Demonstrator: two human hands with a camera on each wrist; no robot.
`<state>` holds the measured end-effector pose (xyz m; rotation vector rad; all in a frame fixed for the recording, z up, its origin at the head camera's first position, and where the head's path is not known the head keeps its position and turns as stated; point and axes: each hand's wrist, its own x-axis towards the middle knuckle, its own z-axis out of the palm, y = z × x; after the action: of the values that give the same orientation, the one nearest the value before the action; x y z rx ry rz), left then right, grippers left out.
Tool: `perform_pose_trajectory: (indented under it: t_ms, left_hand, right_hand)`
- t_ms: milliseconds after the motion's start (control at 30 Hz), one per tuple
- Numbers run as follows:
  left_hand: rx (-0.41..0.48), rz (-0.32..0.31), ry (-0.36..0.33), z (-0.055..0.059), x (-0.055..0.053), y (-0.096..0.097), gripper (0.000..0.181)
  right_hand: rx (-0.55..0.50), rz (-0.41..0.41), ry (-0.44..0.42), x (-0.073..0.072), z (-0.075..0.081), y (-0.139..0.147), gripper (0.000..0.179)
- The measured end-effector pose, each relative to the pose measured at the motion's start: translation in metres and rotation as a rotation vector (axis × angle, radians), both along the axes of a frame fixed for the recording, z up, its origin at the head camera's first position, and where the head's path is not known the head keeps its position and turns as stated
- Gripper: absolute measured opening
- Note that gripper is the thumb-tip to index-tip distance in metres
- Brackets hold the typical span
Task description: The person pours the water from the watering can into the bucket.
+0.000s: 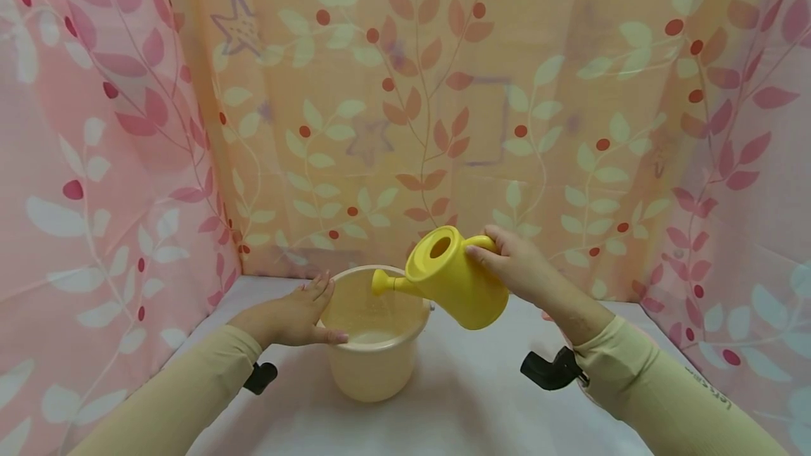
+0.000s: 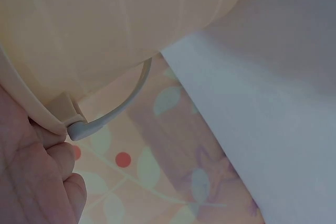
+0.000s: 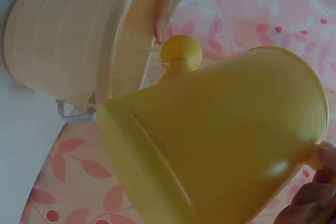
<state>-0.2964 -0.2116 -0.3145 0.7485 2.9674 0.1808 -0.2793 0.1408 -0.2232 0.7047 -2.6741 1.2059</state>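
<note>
A cream plastic bucket [image 1: 374, 375] stands upright on the table, its mouth facing up. My left hand [image 1: 288, 315] rests on its left rim, fingers straight and spread, the thumb lying over the near rim. My right hand [image 1: 522, 266] grips the handle of a yellow watering can [image 1: 465, 290] just right of the bucket. The can is tilted left, its round sprinkler head [image 3: 181, 52] over the bucket's mouth. Thin streams of water come from the head, and some water [image 1: 370, 336] shows at the bucket's bottom. In the left wrist view the bucket's grey handle [image 2: 118, 109] hangs beside my fingers [image 2: 62, 160].
The white tabletop [image 1: 481, 400] meets a flowered curtain [image 1: 431, 90] behind, with pink curtains on both sides. Under my right forearm, part of a pink-edged thing [image 1: 645, 335] shows, mostly hidden. Black camera mounts [image 1: 551, 369] sit at both wrists.
</note>
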Motion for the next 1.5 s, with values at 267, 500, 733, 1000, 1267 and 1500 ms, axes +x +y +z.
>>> perform_pose_trajectory:
  t_ms: [267, 500, 733, 1000, 1267, 1500]
  left_hand:
    - [-0.012, 0.013, -0.005, 0.001, 0.0012, 0.0012, 0.109]
    - [-0.006, 0.013, -0.003, 0.0028, 0.0027, 0.0019, 0.106]
    - [-0.001, 0.013, -0.01, 0.0012, 0.0017, 0.0012, 0.106]
    - [-0.023, 0.019, -0.01, -0.0012, 0.0002, 0.0, 0.11]
    - [-0.008, 0.01, -0.012, 0.001, 0.0006, 0.001, 0.11]
    - [-0.011, 0.008, -0.007, 0.0019, 0.0011, 0.0013, 0.111]
  right_hand:
    - [0.01, -0.007, 0.012, -0.0005, -0.0004, -0.0004, 0.032]
    - [0.017, -0.007, 0.007, -0.0008, -0.0002, -0.0014, 0.033]
    - [0.023, -0.01, 0.007, -0.0005, 0.0003, -0.0025, 0.032]
    - [0.04, -0.027, 0.011, 0.0003, 0.0, -0.0037, 0.032]
    - [0.025, -0.001, 0.007, -0.0004, -0.0005, -0.0028, 0.033]
    - [0.028, 0.0, 0.016, -0.0007, 0.0006, -0.0041, 0.031]
